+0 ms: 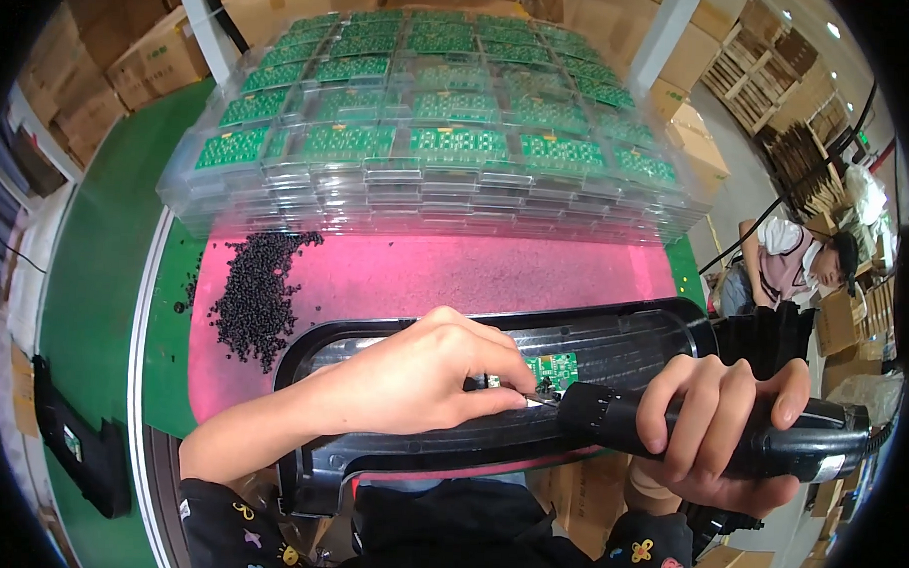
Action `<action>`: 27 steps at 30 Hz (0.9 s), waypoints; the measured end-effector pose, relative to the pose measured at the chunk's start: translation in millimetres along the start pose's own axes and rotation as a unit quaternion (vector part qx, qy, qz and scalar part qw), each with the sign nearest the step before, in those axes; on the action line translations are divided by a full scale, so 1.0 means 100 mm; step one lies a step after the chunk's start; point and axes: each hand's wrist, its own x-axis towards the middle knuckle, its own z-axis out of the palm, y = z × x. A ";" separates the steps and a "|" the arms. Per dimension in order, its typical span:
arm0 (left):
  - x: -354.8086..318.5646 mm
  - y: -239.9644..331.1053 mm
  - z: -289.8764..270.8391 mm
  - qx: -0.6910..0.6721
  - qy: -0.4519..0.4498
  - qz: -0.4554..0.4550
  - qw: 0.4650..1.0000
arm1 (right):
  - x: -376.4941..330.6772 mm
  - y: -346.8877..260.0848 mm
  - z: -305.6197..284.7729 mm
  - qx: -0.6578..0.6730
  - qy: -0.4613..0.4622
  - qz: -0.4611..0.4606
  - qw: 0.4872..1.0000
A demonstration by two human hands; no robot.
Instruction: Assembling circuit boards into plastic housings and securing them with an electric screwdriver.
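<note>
A long black plastic housing [628, 340] lies open side up in front of me, with a small green circuit board [560, 370] inside it. My right hand [720, 428] is wrapped round a thick black electric screwdriver [610, 415], held almost level with its tip pointing left at the board. My left hand [451, 374] reaches over the housing, thumb and forefinger pinched together beside the screwdriver's tip. What lies between those fingertips is too small to make out. Part of the board is hidden behind the left fingers.
A pink mat [425, 273] covers the green bench, with a heap of small black screws [259, 292] at its left. Behind stand stacked clear trays [428, 183] of green circuit boards. Another black housing [83, 446] lies far left. A person [791, 261] sits at the right.
</note>
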 end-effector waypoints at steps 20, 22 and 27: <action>0.02 0.05 0.09 0.181 0.055 0.107 0.976 | 0.06 0.04 -0.03 0.000 -0.005 0.039 0.999; 0.01 0.02 0.10 0.209 0.130 0.050 0.968 | 0.04 0.00 -0.14 -0.059 0.007 0.038 0.998; 0.00 -0.04 0.09 0.191 0.050 0.019 0.980 | 0.01 0.04 -0.35 -0.165 0.044 0.145 0.975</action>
